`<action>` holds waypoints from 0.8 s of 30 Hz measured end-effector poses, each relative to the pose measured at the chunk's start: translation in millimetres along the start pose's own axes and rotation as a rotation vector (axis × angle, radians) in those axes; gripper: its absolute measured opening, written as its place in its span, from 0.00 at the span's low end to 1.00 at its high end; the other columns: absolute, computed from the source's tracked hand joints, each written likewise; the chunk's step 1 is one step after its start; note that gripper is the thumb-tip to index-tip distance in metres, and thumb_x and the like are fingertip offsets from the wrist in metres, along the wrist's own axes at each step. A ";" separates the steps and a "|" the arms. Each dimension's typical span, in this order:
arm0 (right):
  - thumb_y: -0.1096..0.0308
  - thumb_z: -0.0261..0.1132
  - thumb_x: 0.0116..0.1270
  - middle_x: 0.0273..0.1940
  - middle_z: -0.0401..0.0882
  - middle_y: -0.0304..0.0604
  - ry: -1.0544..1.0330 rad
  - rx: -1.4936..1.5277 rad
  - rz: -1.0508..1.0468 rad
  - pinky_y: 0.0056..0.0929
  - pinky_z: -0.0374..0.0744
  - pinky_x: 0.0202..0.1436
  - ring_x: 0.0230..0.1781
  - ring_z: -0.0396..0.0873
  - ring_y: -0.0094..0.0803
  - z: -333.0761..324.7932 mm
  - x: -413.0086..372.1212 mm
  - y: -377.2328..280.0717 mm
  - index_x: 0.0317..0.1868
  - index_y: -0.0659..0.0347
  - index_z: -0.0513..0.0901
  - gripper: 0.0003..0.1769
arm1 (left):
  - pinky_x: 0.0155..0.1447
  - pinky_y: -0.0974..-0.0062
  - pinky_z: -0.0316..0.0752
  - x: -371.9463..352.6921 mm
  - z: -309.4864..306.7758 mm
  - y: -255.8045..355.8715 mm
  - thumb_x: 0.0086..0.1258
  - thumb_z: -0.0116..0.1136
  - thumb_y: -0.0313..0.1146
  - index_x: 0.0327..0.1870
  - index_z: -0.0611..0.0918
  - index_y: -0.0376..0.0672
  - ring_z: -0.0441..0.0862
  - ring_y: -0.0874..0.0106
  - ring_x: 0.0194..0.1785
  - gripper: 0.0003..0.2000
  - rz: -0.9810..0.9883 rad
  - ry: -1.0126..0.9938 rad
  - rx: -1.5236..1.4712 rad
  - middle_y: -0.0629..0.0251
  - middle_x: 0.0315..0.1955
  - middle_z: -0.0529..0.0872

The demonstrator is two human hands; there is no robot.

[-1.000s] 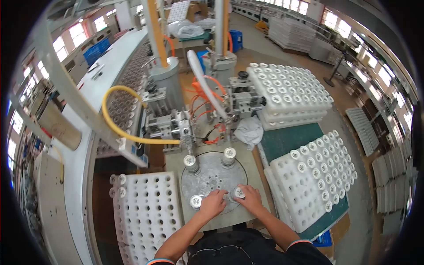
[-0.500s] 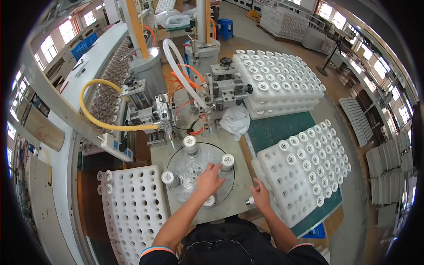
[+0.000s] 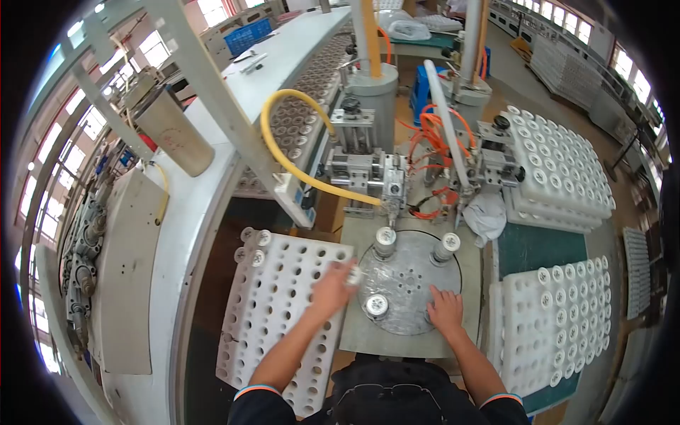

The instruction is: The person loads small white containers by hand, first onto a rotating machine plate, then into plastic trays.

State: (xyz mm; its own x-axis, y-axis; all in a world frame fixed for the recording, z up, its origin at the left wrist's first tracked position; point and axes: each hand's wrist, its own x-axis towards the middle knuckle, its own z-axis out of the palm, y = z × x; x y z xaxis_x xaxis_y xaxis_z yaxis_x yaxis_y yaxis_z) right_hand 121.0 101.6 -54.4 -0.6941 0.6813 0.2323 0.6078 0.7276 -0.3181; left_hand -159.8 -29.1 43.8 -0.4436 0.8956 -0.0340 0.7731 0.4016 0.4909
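- Perforated white tray (image 3: 269,333) lies left of the station. Nearly all its holes are open; a few white parts (image 3: 249,244) stand in its far-left corner, kept upright by the holes.
- Left hand (image 3: 329,289) hovers over the tray's right edge, just beside the disc. Its fingers are pinched on a white cylindrical part (image 3: 352,275), which is clear of any surface. Motion blur hides the exact grip.
- Rotary disc (image 3: 409,283) sits centre, directly before the person, probably so that both hands reach it without stretching.
- Seated parts (image 3: 376,306): three stand upright near the rim, one on the near side and two on the far side. The far two stand close under the machine.
- Dispensing head (image 3: 392,185), fed by a yellow hose (image 3: 297,152), hangs above the far-left seated part.
- Right hand (image 3: 446,312) rests on the disc's near-right rim. Its fingers are extended and lightly spread with the tips on the metal, and it holds nothing visible. The pose reads as steadying the disc.
- Filled tray (image 3: 517,354) lies right of the disc, with rows of capped parts.
- Stacked trays (image 3: 552,216), also loaded, sit beyond it at far right.
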 end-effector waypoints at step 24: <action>0.63 0.66 0.56 0.46 0.78 0.44 0.683 -0.229 0.673 0.39 0.68 0.51 0.48 0.74 0.42 -160.9 -64.8 125.5 0.52 0.56 0.78 0.22 | 0.67 0.59 0.61 -1.2 -9.5 -163.0 0.52 0.68 0.25 0.69 0.62 0.41 0.62 0.49 0.67 0.39 -0.205 0.334 0.219 0.49 0.63 0.67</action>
State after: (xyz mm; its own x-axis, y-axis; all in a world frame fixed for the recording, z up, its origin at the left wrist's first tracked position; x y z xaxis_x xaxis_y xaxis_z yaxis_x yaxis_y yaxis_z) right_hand 304.3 161.5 38.5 0.1522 0.8059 0.5721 0.9044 0.1199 -0.4095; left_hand -289.6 -97.4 -27.9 -0.6916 0.6971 0.1891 0.7160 0.6273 0.3063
